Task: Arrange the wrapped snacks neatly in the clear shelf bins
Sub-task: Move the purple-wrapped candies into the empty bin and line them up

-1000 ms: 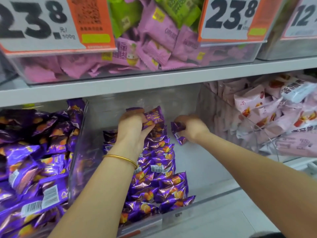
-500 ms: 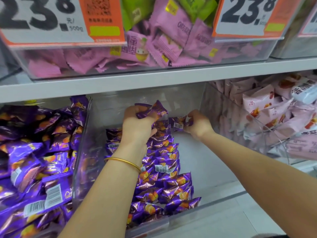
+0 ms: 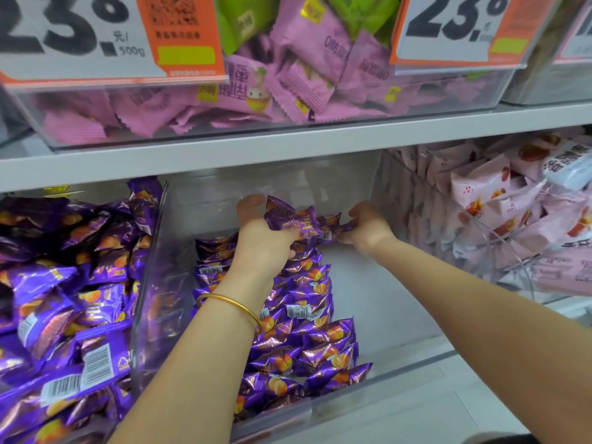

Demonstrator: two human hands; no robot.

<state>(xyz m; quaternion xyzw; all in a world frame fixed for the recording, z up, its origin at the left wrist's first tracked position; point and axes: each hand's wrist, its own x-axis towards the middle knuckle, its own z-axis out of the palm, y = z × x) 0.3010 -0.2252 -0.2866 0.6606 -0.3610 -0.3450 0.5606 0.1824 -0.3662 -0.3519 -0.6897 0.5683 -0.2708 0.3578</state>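
Note:
The middle clear bin (image 3: 400, 373) on the lower shelf holds rows of purple wrapped snacks (image 3: 307, 315) along its left half; its right half shows bare floor. My left hand (image 3: 262, 238) reaches deep into the bin and grips a bunch of purple snacks (image 3: 294, 221) above the back of the rows. My right hand (image 3: 368, 229) is just to the right, pinching a small purple snack (image 3: 333, 225) that touches the bunch.
The left bin (image 3: 150, 283) is piled with loose purple snacks (image 3: 64, 299). The right bin (image 3: 400, 200) holds pale pink packets (image 3: 499, 203). Above, a shelf (image 3: 288, 145) carries a bin of pink and green packets (image 3: 288, 75) with price tags (image 3: 96, 36).
My right hand has lifted its small snack up and left until it meets the bunch in my left hand. My left hand has shifted slightly toward the back of the bin.

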